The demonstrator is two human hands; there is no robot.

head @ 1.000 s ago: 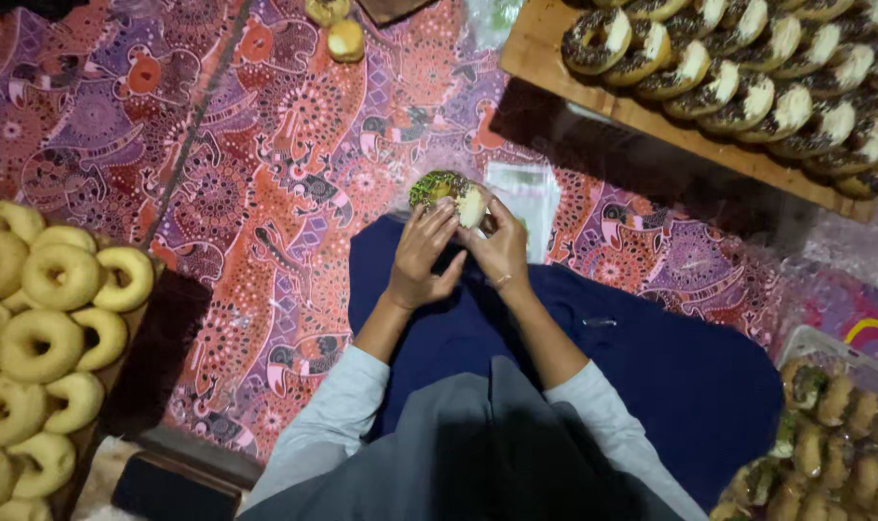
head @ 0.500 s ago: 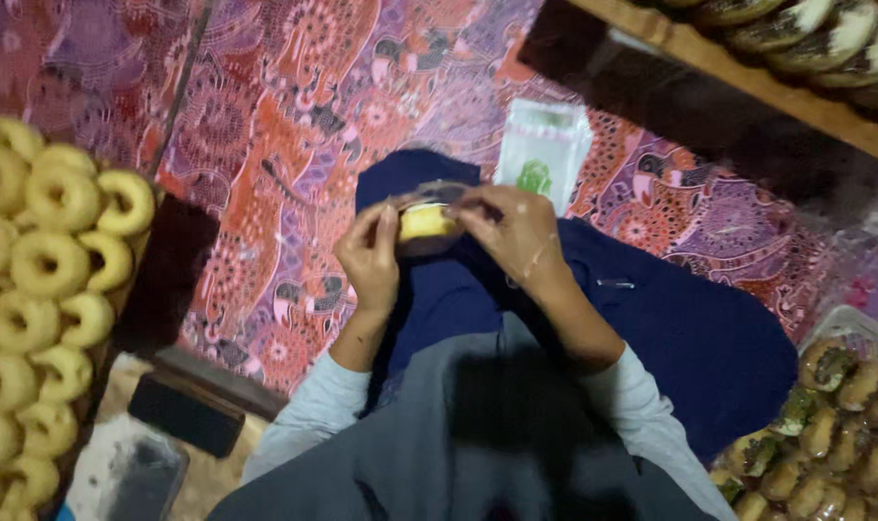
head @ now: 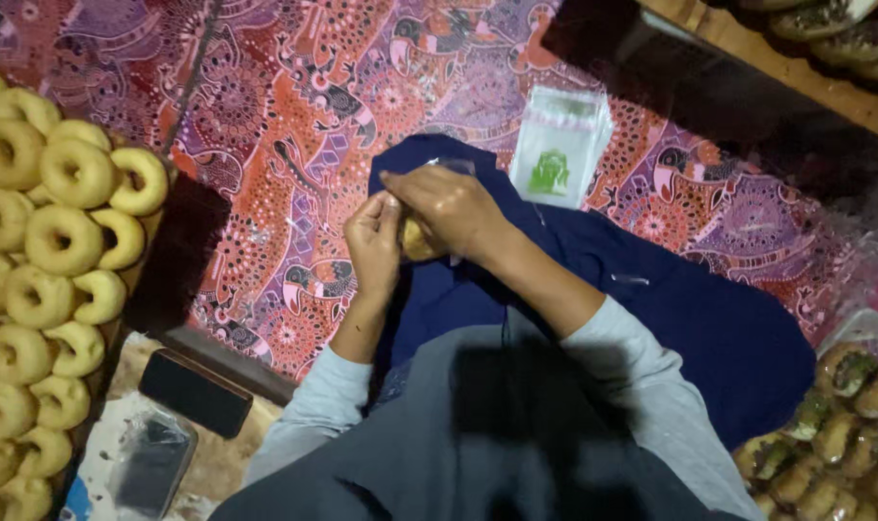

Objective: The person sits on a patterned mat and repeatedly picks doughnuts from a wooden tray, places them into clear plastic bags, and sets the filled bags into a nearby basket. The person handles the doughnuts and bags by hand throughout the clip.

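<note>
My left hand [head: 373, 241] and my right hand [head: 446, 205] are closed together on one doughnut in a clear plastic wrapper [head: 418, 241], held over my dark blue lap [head: 651, 299]. Only a yellowish sliver of the doughnut shows between the fingers; a bit of clear wrapper sticks out above the right hand. A stack of clear plastic bags with a green print [head: 559, 147] lies on the patterned red cloth [head: 285, 106] just beyond my hands.
Several plain ring doughnuts [head: 43, 260] fill a tray at the left. A wooden board with topped doughnuts [head: 835, 39] is at top right. Wrapped doughnuts [head: 835, 425] pile up at bottom right. A black phone [head: 195, 392] lies at lower left.
The doughnut, earlier held up with its topping in view, now sits lower on my lap, mostly covered by both hands. The view has shifted down and right, away from the wooden board.
</note>
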